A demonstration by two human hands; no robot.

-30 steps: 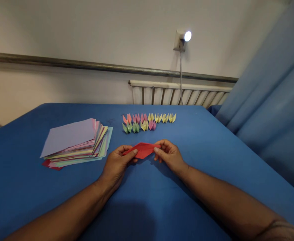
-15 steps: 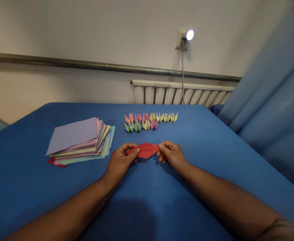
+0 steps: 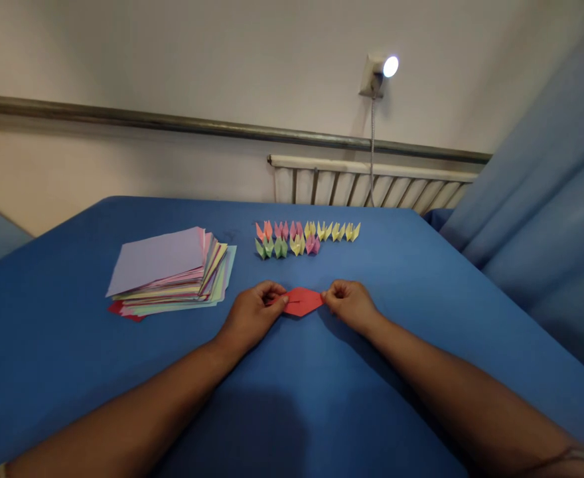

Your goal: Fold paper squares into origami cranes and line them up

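Note:
Between my hands is a red folded origami paper (image 3: 302, 302), a long flat diamond with a crease line along its middle. My left hand (image 3: 257, 309) pinches its left end, thumb on top, and hides that tip. At the right point, my right hand (image 3: 350, 303) holds the paper between thumb and fingers. Just beyond, small folded paper cranes (image 3: 297, 245) in orange, pink, yellow and green stand in two rows. To the left of my left hand lies a thick stack of coloured paper (image 3: 157, 262) with a lilac sheet on top.
A blue-covered table (image 3: 292, 385) lies under everything. At its far side are a white slatted radiator (image 3: 362, 169) and a metal rail (image 3: 197, 126) along the wall. A lit plug (image 3: 389, 66) with a hanging cord is on the wall; a blue curtain (image 3: 545, 179) hangs at right.
The whole view has shifted slightly, so things appear further right. The red paper now looks flatter and lower toward the table, and my right fingers are curled tighter at its tip.

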